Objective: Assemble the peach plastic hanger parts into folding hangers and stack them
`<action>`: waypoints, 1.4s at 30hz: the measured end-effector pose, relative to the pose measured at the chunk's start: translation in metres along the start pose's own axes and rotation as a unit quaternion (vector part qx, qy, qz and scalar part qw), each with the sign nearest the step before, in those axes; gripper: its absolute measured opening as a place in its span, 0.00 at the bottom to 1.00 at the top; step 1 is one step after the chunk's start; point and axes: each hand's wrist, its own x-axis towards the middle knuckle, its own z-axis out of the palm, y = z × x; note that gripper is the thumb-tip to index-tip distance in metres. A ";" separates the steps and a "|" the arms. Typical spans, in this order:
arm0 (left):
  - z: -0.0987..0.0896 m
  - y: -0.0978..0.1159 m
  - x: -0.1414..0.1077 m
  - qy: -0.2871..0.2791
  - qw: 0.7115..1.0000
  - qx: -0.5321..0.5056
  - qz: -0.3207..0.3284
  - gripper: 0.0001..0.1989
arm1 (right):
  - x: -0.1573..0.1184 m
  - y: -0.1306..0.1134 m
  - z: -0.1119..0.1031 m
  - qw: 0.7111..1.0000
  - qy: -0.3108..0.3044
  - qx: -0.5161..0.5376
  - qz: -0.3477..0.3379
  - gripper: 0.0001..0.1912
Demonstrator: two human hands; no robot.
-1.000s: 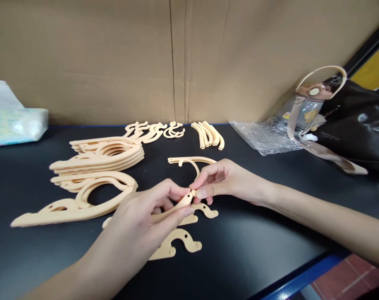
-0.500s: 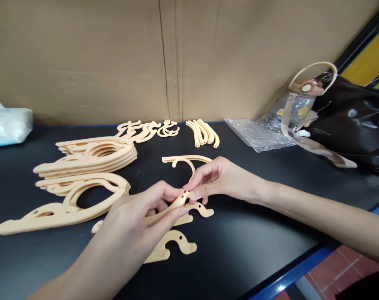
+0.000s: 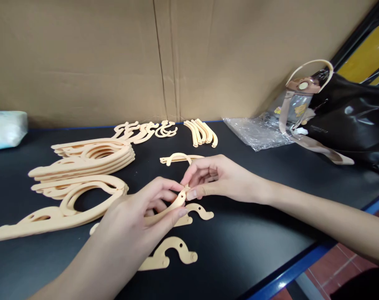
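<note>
My left hand [image 3: 142,212] is closed around a cream plastic hanger arm [image 3: 172,207], its holed end pointing to the right. Pinched in my right hand [image 3: 216,181] is a cream curved hanger hook [image 3: 186,156], its base against the arm's end; the exact joint is hidden by my fingers. Below my hands lie two flat hanger pieces, a nearer one [image 3: 174,246] and a farther one [image 3: 202,209], each with a small hole. Behind the hook rests a long slim hanger piece [image 3: 163,160], partly covered by my right hand.
Stacked folded hangers [image 3: 117,162] fill the left of the black table [image 3: 245,246]. Farther back are loose hooked pieces [image 3: 142,133] and slim curved strips [image 3: 204,133]. A clear plastic bag [image 3: 248,133], a strapped bottle [image 3: 297,104] and a black bag [image 3: 348,112] sit right.
The hook has tilted, its free tip swinging left and slightly up while its base stays at the arm's end. Both hands keep their grip; the view has shifted slightly.
</note>
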 end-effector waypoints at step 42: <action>-0.003 -0.005 0.001 0.029 0.998 0.042 0.020 0.14 | 0.006 0.005 -0.011 0.999 -0.004 0.042 0.015 0.11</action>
